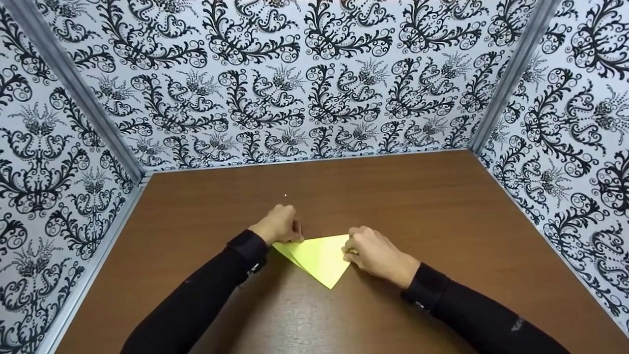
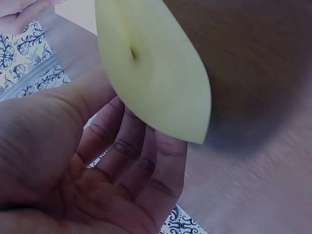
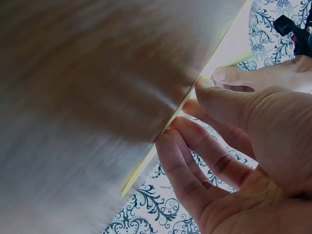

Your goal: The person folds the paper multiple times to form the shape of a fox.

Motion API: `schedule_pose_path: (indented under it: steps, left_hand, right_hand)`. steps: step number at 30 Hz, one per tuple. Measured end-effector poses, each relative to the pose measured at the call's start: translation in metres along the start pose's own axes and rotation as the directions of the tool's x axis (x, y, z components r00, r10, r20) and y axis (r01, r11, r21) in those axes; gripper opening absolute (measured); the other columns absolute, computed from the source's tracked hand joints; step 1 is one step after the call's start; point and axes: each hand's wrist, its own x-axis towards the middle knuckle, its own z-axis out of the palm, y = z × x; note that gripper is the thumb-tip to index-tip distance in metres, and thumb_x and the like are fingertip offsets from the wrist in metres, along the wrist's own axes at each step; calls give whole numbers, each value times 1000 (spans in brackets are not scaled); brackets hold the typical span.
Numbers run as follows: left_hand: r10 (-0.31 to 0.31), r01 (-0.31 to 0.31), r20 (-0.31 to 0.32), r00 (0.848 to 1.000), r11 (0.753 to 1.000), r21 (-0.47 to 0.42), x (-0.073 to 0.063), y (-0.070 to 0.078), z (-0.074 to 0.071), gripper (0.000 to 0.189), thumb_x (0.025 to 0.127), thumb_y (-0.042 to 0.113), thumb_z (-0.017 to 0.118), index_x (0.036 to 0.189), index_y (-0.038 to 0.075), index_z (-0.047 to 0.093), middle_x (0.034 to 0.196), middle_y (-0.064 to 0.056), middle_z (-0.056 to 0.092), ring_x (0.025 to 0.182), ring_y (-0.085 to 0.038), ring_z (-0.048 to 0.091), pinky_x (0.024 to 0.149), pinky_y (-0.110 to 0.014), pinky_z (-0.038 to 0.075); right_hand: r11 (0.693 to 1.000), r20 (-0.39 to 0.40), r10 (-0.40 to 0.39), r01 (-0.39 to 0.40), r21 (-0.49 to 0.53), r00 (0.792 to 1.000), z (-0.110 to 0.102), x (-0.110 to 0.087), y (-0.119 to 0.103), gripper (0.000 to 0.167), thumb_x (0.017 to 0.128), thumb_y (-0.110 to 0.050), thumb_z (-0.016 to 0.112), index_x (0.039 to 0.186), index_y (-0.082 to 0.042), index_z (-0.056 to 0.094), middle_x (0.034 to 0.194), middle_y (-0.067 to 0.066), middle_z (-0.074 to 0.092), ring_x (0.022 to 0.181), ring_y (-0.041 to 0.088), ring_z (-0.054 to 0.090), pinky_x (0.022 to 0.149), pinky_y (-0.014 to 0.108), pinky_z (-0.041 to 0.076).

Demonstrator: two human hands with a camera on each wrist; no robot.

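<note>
A folded sheet of yellow paper lies between both hands over the table, one point toward the person. My left hand pinches its top edge near the left corner. In the left wrist view, a curved flap of the paper lies against the thumb and in front of the fingers. My right hand pinches the right corner. From the right wrist, the paper shows nearly edge-on, with the right thumb and fingertips at its edge and the left hand beyond.
The brown wooden table spreads around the paper. Panels with black-and-white scroll patterns stand at the back and both sides, joined by grey metal posts. A tiny white speck shows beyond the left hand.
</note>
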Motion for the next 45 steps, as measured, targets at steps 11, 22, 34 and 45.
schedule_pose_path:
  steps: [11,22,34,45]
  left_hand:
    - [-15,15,-14,1000,1000,-4,-9,-11,-4,11,90,4,95,82,5,88,79,-5,84,73,-12,64,71,-24,51]
    - [22,-21,-42,999,1000,17,-17,-24,-6,12,89,6,98,81,9,88,85,-3,85,78,-14,70,79,-32,62]
    - [-14,13,-12,1000,1000,-20,-29,-32,-9,11,97,7,96,87,7,89,88,-7,85,74,-15,68,74,-31,58]
    - [-73,73,-4,997,997,-36,-34,-44,-13,12,95,7,97,85,9,90,80,-3,85,67,-11,69,71,-28,62]
  right_hand:
    - [1000,6,27,-27,1,1000,1,0,0,4,98,-4,93,100,-7,93,92,6,74,83,22,69,70,26,59]
    - [1000,-4,29,-29,-10,1000,0,0,-2,5,97,-5,94,102,-6,93,95,7,76,86,27,72,72,31,63]
    - [1000,-18,7,-7,-24,1000,-1,0,-2,8,95,-4,96,102,-6,93,95,7,77,85,28,74,70,31,65]
    - [1000,-16,16,-17,-22,1000,2,0,-1,7,94,-3,96,99,-7,93,95,7,78,86,27,74,72,33,65]
